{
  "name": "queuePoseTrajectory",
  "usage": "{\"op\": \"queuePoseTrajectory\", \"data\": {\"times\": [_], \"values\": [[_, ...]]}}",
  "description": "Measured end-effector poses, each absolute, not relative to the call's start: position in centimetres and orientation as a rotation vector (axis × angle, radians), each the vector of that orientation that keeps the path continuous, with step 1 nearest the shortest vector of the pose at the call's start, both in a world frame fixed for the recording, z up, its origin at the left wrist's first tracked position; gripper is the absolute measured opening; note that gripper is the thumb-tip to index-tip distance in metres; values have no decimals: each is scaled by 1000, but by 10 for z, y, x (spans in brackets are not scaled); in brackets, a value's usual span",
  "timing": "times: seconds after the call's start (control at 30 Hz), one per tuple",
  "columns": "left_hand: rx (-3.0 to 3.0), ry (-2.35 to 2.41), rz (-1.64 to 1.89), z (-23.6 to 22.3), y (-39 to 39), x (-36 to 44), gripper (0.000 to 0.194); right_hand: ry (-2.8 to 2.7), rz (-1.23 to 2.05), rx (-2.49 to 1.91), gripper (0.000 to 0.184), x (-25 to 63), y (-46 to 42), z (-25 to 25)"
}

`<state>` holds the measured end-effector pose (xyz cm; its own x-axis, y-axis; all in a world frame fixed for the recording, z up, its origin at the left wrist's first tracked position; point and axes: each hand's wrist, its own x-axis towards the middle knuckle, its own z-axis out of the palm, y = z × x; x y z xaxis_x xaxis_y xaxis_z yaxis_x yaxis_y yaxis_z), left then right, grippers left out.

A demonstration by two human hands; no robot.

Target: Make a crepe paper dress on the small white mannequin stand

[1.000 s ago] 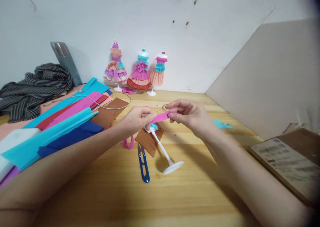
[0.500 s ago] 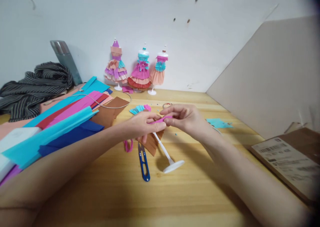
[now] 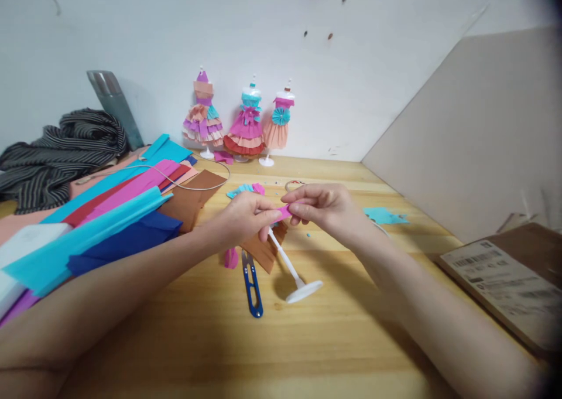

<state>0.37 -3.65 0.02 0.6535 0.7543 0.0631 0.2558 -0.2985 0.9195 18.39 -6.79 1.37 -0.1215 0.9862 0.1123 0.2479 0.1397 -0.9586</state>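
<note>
Watching by head camera, I'm having the left hand [image 3: 249,214] pinching the pink strip [image 3: 283,212] between thumb and fingers, and the right hand [image 3: 325,208] pinching it opposite. The strip is sitting in midair above the tipped white stand [image 3: 285,258] and brown paper [image 3: 264,253]. Change: the hands are standing closer than a second ago, so less strip is showing between them; the left thumb is lying on top again. I'm reading that as shaping still ongoing. Blue snips [image 3: 252,290] are lying nearby, untouched.
</note>
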Motion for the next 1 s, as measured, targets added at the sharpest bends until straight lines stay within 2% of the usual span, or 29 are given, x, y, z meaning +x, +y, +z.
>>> {"op": "queuePoseTrajectory", "data": {"times": [0.2, 0.43, 0.67, 0.83, 1.0], "values": [[1774, 846, 594, -1, -34, 4, 29, -1491, 1141, -1218, 27, 188, -63, 11], [1698, 835, 581, -5, -29, 4, 30, -1661, 986, -1174, 38, 182, -64, 8], [1712, 780, 579, -9, -27, 2, 19, -1612, 1089, -1102, 18, 185, -61, 5], [1638, 763, 610, -8, -23, 0, 22, -1600, 1181, -1033, 16, 198, -55, 7], [1632, 815, 767, -4, -23, 0, 18, -1612, 1081, -1094, 15, 204, -49, 5]]}}
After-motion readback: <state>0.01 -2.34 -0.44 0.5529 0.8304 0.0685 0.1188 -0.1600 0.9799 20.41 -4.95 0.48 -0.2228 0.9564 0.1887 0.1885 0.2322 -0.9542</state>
